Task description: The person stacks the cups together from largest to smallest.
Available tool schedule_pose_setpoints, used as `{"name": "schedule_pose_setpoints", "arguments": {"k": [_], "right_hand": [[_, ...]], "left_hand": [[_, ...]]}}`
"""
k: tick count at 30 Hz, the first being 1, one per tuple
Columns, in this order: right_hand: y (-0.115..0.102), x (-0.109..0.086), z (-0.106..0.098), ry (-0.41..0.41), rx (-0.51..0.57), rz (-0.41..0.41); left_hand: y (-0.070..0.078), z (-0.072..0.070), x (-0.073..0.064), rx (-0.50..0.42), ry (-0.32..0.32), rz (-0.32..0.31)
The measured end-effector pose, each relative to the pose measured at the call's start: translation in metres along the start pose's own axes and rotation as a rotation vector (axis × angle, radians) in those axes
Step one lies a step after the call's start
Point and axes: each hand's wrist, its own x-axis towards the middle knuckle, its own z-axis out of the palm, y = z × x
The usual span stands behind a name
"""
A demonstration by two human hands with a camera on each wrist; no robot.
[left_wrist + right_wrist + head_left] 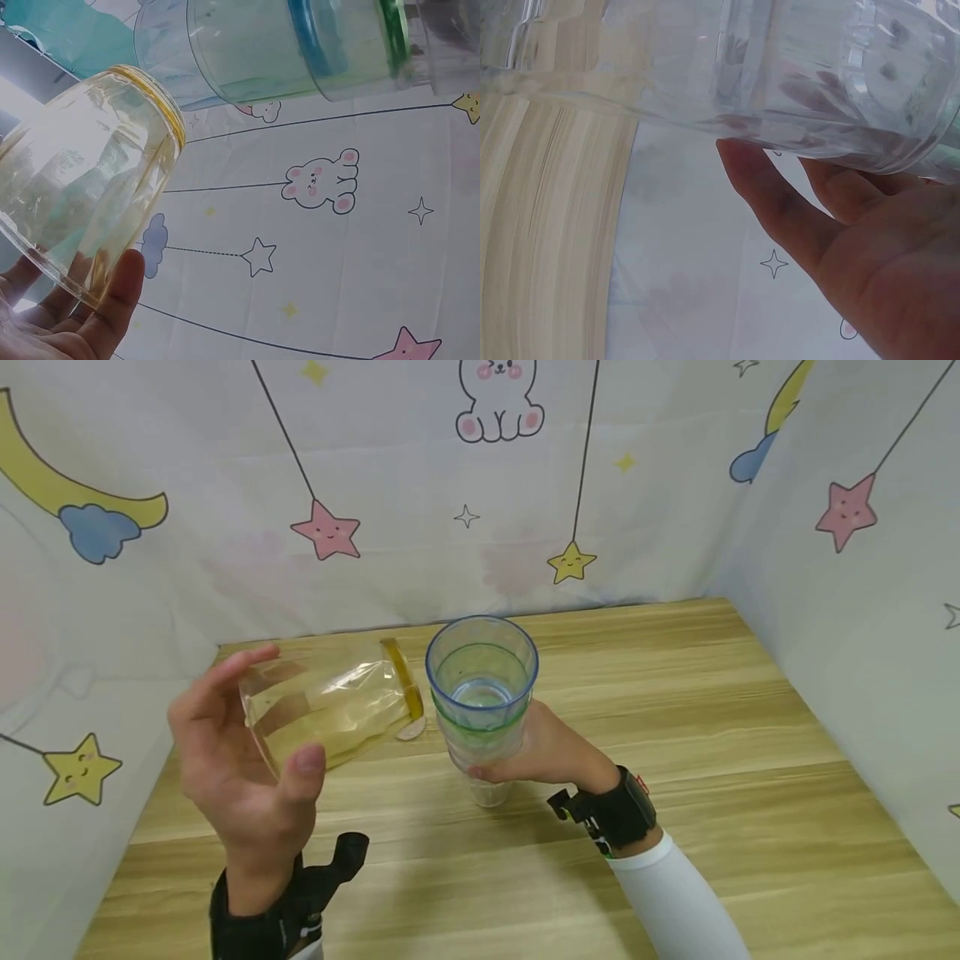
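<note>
A see-through yellow cup (337, 702) lies tilted almost on its side in the air, a darker yellow band around the end facing right. My left hand (243, 756) holds it by the other end between thumb and fingers. To the right stands an upright stack of nested clear cups (480, 718), with a blue rim on top and green rings lower down. My right hand (540, 747) grips this stack from its right side, thumb in front. In the right wrist view, fingers (780, 199) touch the clear wall. The yellow cup and the stack are apart in the left wrist view.
Beneath the hands is a wood-grain table (712, 710). White cloth (405, 468) printed with stars, moons and a bear hangs behind it and along both sides. Each wrist wears a black strap (626, 810) with a mount.
</note>
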Motion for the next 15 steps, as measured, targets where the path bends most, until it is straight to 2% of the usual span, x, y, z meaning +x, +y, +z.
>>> {"name": "schedule_pose_setpoints", "arguments": {"k": [5, 10, 15], "right_hand": [[-0.002, 0.0, -0.001, 0.0, -0.006, 0.018], [-0.004, 0.0, -0.001, 0.001, -0.002, 0.026], [-0.004, 0.0, -0.001, 0.001, 0.005, 0.022]], "left_hand": [[-0.002, 0.004, 0.005, -0.028, 0.032, 0.023], [-0.003, 0.008, 0.008, -0.001, 0.049, 0.042], [-0.005, 0.013, 0.009, -0.016, 0.039, 0.039]]}}
